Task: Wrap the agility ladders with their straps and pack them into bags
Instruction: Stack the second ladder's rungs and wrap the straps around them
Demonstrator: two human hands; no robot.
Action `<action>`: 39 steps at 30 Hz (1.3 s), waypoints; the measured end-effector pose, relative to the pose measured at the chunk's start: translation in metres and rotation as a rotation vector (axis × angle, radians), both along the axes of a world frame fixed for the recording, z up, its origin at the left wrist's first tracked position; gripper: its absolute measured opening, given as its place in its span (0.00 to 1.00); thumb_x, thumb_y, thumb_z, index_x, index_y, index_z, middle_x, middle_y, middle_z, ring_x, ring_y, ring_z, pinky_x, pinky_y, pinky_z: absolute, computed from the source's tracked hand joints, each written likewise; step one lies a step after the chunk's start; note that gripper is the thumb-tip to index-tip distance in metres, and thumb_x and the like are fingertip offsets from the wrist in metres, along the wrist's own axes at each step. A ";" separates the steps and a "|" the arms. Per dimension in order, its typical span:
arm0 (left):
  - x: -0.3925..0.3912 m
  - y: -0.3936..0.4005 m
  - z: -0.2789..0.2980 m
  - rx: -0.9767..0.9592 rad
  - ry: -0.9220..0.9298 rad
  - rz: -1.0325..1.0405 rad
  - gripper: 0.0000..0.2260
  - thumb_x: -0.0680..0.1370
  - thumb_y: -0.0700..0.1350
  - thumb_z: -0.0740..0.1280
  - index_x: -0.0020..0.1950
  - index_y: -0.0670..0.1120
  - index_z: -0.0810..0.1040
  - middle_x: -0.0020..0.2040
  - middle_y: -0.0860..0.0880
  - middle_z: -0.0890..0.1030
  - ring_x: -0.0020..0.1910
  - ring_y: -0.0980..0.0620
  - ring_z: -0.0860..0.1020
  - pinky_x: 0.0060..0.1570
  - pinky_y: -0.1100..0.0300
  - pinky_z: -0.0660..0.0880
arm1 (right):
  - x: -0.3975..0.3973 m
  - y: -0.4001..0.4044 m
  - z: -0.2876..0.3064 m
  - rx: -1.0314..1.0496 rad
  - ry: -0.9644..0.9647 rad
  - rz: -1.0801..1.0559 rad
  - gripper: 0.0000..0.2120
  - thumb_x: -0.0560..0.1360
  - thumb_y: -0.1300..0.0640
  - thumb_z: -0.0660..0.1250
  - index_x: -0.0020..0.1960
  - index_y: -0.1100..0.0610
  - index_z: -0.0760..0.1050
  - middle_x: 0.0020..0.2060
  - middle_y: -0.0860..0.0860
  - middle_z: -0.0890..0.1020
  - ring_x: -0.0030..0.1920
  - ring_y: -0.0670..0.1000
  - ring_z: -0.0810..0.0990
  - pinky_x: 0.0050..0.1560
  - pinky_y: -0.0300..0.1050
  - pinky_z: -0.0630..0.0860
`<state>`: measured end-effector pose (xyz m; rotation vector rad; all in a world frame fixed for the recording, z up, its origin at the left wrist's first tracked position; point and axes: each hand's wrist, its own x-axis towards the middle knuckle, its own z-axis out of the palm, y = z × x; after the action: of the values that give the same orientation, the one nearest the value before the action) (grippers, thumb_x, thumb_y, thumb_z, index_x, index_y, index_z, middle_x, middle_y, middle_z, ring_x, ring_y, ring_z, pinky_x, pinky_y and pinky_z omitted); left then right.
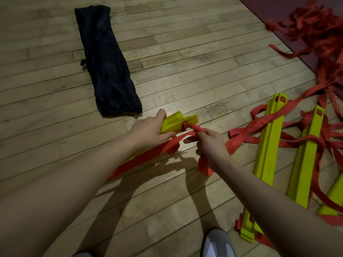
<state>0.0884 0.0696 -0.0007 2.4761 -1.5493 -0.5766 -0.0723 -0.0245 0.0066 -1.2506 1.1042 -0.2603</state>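
A stack of yellow ladder rungs (178,121) is lifted just above the wooden floor in the middle of the head view. My left hand (150,128) grips the stack near its far end, thumb on top. My right hand (209,140) pinches the red strap (193,129) close to where it meets the rungs; more of that strap hangs below my wrist and trails back under my left forearm. A dark, long bag (105,62) lies flat on the floor beyond my left hand.
Two more yellow rung stacks (267,158) tangled in red straps lie on the floor at the right. A heap of loose red straps (315,30) sits at the far right on a dark red mat (274,10). My grey shoe (218,243) shows at the bottom.
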 end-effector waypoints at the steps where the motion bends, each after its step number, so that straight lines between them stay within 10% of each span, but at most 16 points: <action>1: -0.002 0.000 -0.001 0.015 0.033 -0.004 0.24 0.77 0.62 0.62 0.63 0.48 0.61 0.43 0.49 0.76 0.42 0.48 0.76 0.36 0.55 0.71 | 0.001 0.000 0.000 -0.036 0.002 -0.012 0.16 0.80 0.64 0.55 0.46 0.51 0.80 0.34 0.54 0.84 0.21 0.42 0.68 0.25 0.39 0.63; 9: -0.007 -0.004 0.002 0.109 0.111 -0.061 0.35 0.68 0.70 0.67 0.65 0.50 0.61 0.46 0.50 0.77 0.41 0.51 0.77 0.39 0.53 0.77 | 0.004 -0.001 -0.001 -0.121 0.025 -0.062 0.17 0.79 0.65 0.54 0.43 0.52 0.78 0.39 0.49 0.83 0.26 0.37 0.76 0.29 0.37 0.72; 17: -0.003 -0.005 0.004 0.006 -0.009 -0.050 0.25 0.72 0.59 0.70 0.60 0.49 0.63 0.42 0.48 0.77 0.40 0.47 0.77 0.38 0.54 0.76 | -0.009 -0.012 -0.007 -0.159 0.107 -0.018 0.05 0.78 0.54 0.65 0.50 0.54 0.78 0.39 0.50 0.81 0.28 0.44 0.73 0.30 0.39 0.74; 27: -0.007 -0.006 0.010 -0.005 0.083 0.002 0.26 0.74 0.52 0.70 0.65 0.47 0.60 0.44 0.47 0.77 0.38 0.50 0.78 0.37 0.51 0.79 | -0.014 -0.001 -0.006 -0.276 0.034 0.283 0.31 0.68 0.54 0.78 0.63 0.55 0.65 0.51 0.51 0.79 0.47 0.49 0.82 0.46 0.40 0.79; 32: -0.008 -0.004 0.009 -0.040 0.028 0.019 0.25 0.74 0.52 0.70 0.65 0.47 0.62 0.48 0.48 0.78 0.41 0.49 0.79 0.40 0.52 0.79 | -0.004 0.001 -0.003 -0.625 0.161 0.309 0.14 0.73 0.54 0.73 0.52 0.55 0.70 0.40 0.42 0.75 0.40 0.38 0.74 0.38 0.26 0.69; 39: -0.010 -0.003 0.010 -0.084 -0.037 0.023 0.26 0.72 0.53 0.70 0.65 0.47 0.65 0.51 0.48 0.79 0.45 0.48 0.79 0.42 0.51 0.80 | 0.001 0.012 -0.005 -0.560 0.101 0.179 0.08 0.79 0.60 0.63 0.57 0.57 0.67 0.40 0.45 0.77 0.38 0.43 0.78 0.36 0.35 0.75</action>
<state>0.0779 0.0664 0.0091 2.4518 -1.5227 -0.4553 -0.0716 -0.0123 0.0014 -1.8673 1.0291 -0.3901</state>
